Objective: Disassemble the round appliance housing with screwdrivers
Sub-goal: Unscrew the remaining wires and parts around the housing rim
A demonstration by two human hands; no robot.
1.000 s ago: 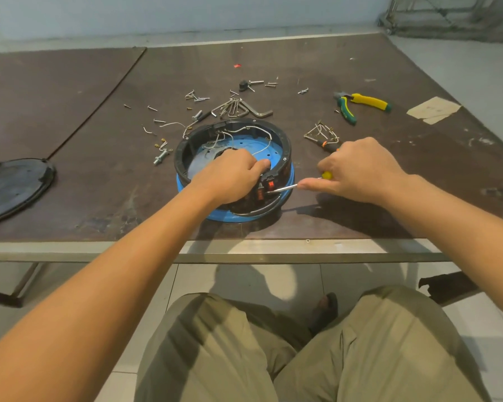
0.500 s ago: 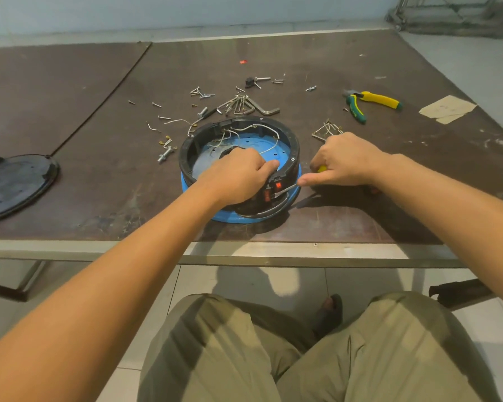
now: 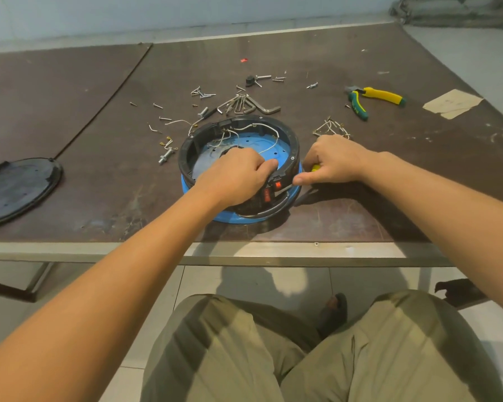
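Observation:
The round appliance housing point(image 3: 285, 134), a black ring on a blue base with loose white wires inside, sits near the table's front edge. My left hand point(image 3: 235, 175) grips its near rim, fingers curled inside the ring. My right hand point(image 3: 334, 161) holds a yellow-handled screwdriver point(image 3: 315, 168) against the housing's right side. Its metal shaft point(image 3: 283, 189) meets the wall beside two red switches point(image 3: 273, 190). Most of the handle is hidden in my fist.
Loose screws point(image 3: 204, 94), a hex key set point(image 3: 244, 105) and a bolt point(image 3: 166, 155) lie behind and left of the housing. Yellow-green pliers point(image 3: 372, 100), a wire clip bundle point(image 3: 330, 127) and paper point(image 3: 450, 104) lie right. A black round lid point(image 3: 15, 187) lies far left.
My right hand moved left, bringing the screwdriver shaft closer into the housing's side. My left hand kept its grip on the rim.

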